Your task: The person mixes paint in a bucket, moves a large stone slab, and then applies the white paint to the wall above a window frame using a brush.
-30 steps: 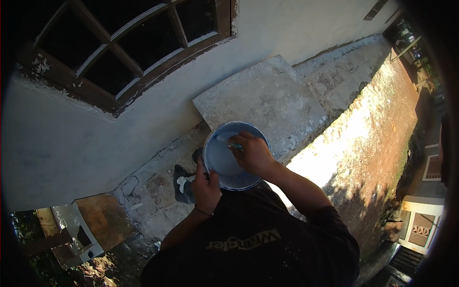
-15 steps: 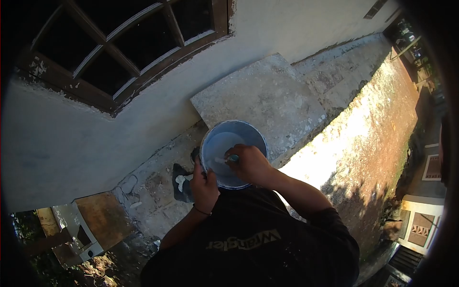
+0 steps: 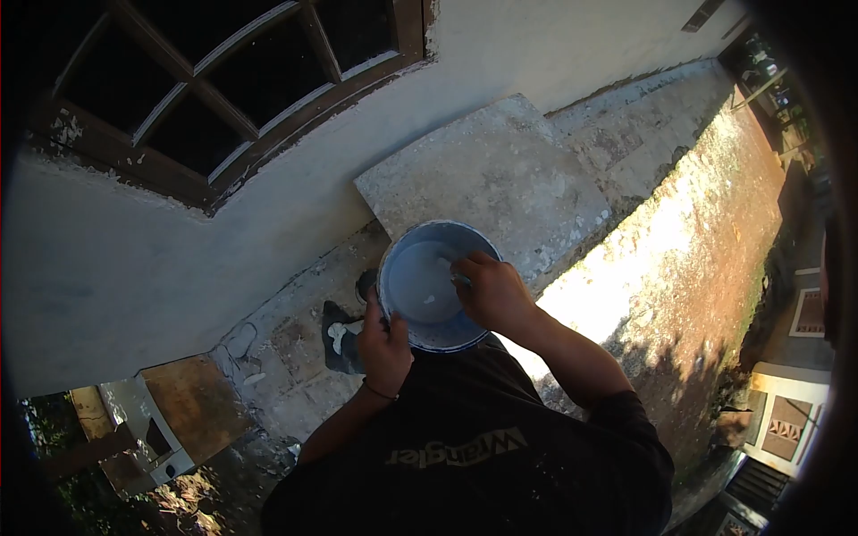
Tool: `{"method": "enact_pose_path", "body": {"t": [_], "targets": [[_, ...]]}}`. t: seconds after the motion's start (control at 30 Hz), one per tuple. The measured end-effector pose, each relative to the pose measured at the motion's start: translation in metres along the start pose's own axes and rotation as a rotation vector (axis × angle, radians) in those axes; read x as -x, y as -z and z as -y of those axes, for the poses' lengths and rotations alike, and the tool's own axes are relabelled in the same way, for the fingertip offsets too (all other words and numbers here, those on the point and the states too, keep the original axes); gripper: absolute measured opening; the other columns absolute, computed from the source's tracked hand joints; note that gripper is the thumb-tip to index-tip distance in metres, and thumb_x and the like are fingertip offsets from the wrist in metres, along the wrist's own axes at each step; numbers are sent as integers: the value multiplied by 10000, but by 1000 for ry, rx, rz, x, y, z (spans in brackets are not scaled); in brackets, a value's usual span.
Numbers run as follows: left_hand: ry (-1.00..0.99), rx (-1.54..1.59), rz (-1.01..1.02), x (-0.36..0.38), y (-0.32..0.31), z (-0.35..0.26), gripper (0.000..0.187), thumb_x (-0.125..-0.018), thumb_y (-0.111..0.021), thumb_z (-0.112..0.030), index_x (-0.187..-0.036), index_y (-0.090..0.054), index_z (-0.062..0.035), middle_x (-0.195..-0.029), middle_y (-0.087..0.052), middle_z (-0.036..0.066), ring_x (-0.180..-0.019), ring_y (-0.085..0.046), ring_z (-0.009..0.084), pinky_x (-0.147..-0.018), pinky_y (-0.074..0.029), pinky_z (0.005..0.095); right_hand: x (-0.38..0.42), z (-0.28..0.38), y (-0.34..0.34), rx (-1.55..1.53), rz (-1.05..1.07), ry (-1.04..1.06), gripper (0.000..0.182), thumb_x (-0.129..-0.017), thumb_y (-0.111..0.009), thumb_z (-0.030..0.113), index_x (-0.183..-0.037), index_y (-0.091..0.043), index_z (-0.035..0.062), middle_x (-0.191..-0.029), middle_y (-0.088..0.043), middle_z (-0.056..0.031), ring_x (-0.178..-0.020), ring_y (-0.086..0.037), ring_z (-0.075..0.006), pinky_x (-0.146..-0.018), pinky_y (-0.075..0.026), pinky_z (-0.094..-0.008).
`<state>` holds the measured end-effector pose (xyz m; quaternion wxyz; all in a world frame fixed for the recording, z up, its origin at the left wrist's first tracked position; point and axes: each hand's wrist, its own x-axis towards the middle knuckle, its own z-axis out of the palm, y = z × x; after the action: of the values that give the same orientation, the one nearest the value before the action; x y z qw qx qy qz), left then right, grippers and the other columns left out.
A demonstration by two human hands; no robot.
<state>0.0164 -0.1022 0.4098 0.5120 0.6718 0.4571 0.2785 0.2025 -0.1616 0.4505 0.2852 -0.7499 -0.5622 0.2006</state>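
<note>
A bucket with a paint-smeared rim holds pale, whitish liquid. My left hand grips its near-left rim, thumb toward the inside and fingers around the outer wall. Over the right side of the opening, my right hand is closed around a short tool with a greenish handle; most of it is hidden by the fingers, and I cannot tell its kind. A small light patch shows on the liquid near the middle.
Under the bucket lies a raised concrete slab beside a white wall. A brown-framed window is at upper left. My dark shoe stands on the rough, paint-spotted walkway. Sunlit bare ground stretches to the right.
My right hand has moved right and slightly up inside the bucket opening, with the tool turned in it. My left hand keeps its hold on the rim.
</note>
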Motion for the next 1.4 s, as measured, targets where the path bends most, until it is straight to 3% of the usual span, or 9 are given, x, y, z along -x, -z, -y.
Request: {"method": "enact_pose_path", "body": {"t": [0.23, 0.53, 0.7, 0.83, 0.93, 1.0, 1.23, 1.37, 1.4], "targets": [[-31, -29, 11, 1, -7, 5, 510, -853, -508, -88, -1294, -351, 115, -610, -585, 133, -521, -591, 161, -486, -443, 289, 9, 1, -15, -157, 116, 41, 200, -739, -620, 84, -927, -624, 15, -851, -595, -186, -738, -607, -371, -684, -499, -420], [-14, 22, 37, 2, -14, 3, 515, -854, -505, -97, -1293, -349, 120, -627, -592, 140, -537, -595, 165, -496, -448, 291, -10, -5, -17, -214, -104, 37, 193, -748, -657, 73, -933, -637, 21, -852, -608, -155, -705, -620, -338, -629, -503, -380], [15, -53, 49, 2, -23, 9, 519, -852, -505, -95, -1298, -345, 118, -630, -597, 143, -539, -599, 169, -495, -450, 295, -2, -25, -4, 2, -48, -24, 212, -770, -603, 92, -967, -611, 15, -913, -594, -165, -744, -611, -369, -676, -504, -430], [-40, -16, 19, -2, -33, 7, 527, -850, -506, -84, -1308, -334, 112, -623, -596, 142, -540, -602, 171, -498, -452, 296, 11, -27, 8, -20, 25, -75, 201, -765, -597, 82, -952, -614, 10, -915, -595, -174, -739, -610, -376, -679, -507, -437], [30, -58, 52, -2, -36, 2, 531, -849, -503, -76, -1315, -326, 107, -663, -610, 157, -566, -615, 175, -515, -457, 291, 15, -26, 9, -130, 93, -73, 189, -756, -603, 74, -932, -620, 6, -895, -597, -182, -741, -611, -377, -678, -503, -437], [3, -27, 45, -3, -40, 1, 531, -848, -500, -75, -1316, -324, 107, -672, -614, 160, -575, -619, 176, -521, -459, 289, 14, -23, 6, -182, 63, -44, 168, -745, -655, 71, -902, -644, 11, -848, -612, -174, -723, -620, -358, -646, -506, -395], [20, -37, 39, 0, -46, -3, 530, -850, -489, -73, -1320, -320, 103, -660, -614, 152, -575, -618, 169, -529, -465, 288, -8, -26, 1, -276, -72, 0, 186, -743, -671, 72, -920, -647, 19, -860, -615, -170, -701, -621, -348, -633, -504, -381], [34, -24, 49, 3, -43, -3, 527, -856, -486, -73, -1323, -315, 102, -653, -609, 145, -565, -608, 163, -524, -462, 283, -8, -33, 8, -165, -133, 5, 171, -761, -645, 69, -924, -630, 21, -854, -599, -158, -699, -614, -350, -624, -501, -398], [10, 4, 38, 4, -44, 0, 510, -868, -454, -42, -1346, -311, 62, -709, -610, 110, -522, -551, 110, -463, -421, 251, -7, -35, 9, -104, -139, 15, 165, -766, -636, 68, -923, -624, 21, -850, -593, -154, -698, -611, -352, -621, -500, -405]]}}
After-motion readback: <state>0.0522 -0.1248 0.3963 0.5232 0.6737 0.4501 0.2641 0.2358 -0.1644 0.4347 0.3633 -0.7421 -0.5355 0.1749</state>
